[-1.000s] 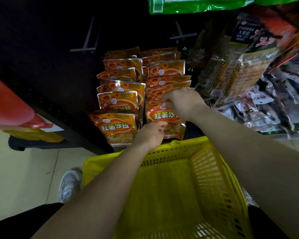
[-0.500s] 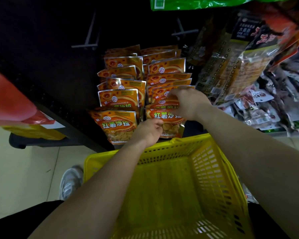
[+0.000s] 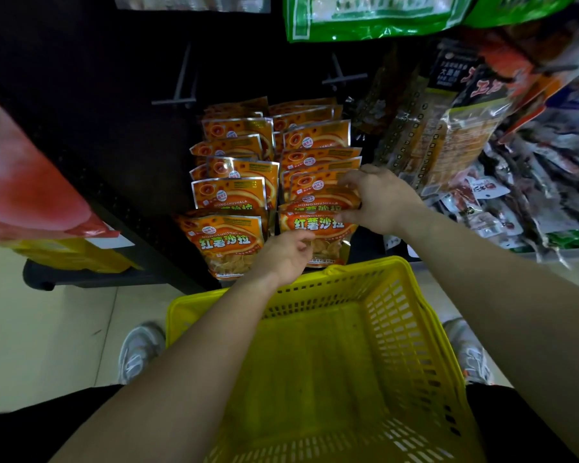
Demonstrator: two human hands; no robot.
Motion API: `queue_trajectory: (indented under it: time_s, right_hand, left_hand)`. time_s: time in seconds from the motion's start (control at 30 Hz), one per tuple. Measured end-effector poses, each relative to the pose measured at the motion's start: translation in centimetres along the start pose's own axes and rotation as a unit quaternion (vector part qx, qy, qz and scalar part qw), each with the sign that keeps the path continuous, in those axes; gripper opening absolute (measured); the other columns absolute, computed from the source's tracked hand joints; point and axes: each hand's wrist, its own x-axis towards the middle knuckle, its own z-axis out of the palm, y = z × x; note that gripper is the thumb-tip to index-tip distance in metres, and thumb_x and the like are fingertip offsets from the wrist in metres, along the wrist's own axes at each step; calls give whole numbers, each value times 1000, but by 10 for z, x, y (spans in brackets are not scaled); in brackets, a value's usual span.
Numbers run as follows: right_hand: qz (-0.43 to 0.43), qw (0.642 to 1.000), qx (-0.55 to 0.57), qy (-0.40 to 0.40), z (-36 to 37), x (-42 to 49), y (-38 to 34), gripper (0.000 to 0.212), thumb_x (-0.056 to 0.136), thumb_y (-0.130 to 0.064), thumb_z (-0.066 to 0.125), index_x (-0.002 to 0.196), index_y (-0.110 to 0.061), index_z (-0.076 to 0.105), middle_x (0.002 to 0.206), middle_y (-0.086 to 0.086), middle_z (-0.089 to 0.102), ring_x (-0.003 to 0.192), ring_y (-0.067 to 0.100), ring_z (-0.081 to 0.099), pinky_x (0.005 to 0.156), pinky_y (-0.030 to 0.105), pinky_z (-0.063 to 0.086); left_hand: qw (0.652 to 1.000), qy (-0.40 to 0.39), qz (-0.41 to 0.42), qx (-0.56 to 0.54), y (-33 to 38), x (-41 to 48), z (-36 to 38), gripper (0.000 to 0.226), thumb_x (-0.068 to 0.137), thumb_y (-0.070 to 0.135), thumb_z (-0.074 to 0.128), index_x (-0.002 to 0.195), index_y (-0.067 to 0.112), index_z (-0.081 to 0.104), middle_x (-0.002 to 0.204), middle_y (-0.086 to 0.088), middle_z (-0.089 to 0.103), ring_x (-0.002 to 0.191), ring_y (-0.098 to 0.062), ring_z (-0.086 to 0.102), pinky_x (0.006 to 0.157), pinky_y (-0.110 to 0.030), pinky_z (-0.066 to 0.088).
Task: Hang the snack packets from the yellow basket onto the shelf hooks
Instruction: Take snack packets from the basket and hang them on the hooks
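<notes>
Below, yellow basket bare inside; both hands pinching front orange packet.

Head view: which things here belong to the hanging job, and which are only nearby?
Belong to the job:
- front orange packet, held by the left hand and the right hand
- hung orange packets
- yellow basket, no packets showing inside

Only nearby:
- green bags
- clear and dark packets
- red bag
- bare hooks
</notes>
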Motion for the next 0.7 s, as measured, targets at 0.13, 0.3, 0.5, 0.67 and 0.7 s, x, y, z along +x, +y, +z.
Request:
queue_trajectory:
  time_s: [0.13,0.3,0.5,0.67,0.7]
  right_hand:
    - [4,999,-25,25,-6,-19,-5,73,82,-50,73,143,-23,42,136,9,48,127,34,43,102,49,43]
    - [-21,997,-43,58,-4,-47,-15,54,88,-44,65,134,-21,48,128,9,51,121,34,47,95,48,47]
    - [-54,991,-85,-82,39,-67,-32,47,95,-48,49,137,-28,42,134,6,48,118,35,54,92,47,51]
    - [31,994,-17,-106,68,-45,-34,52,98,-46,46,147,-33,33,147,11,42,120,40,54,95,50,50]
    - [44,993,-7,-106,72,-39,-34,52,98,-46,46,147,-33,33,144,12,46,119,40,56,94,49,50]
  left_hand:
    - [1000,8,7,18,-3,-21,-9,35,101,30,55,135,35,58,128,4,65,83,-14,66,63,-24,47]
    - [999,25,5,43,-18,-49,-29,33,101,33,54,133,35,59,131,6,63,87,-10,65,63,-24,50]
    - [994,68,-51,74,-50,-70,-56,37,97,32,60,134,33,57,131,2,64,118,-21,60,102,-41,49]
    - [992,54,-85,74,-69,-61,-65,51,97,35,60,145,40,42,140,0,57,125,-25,56,106,-45,45]
    - [993,44,-90,60,-71,-55,-65,50,97,34,61,144,40,44,138,-1,57,121,-24,57,104,-42,47]
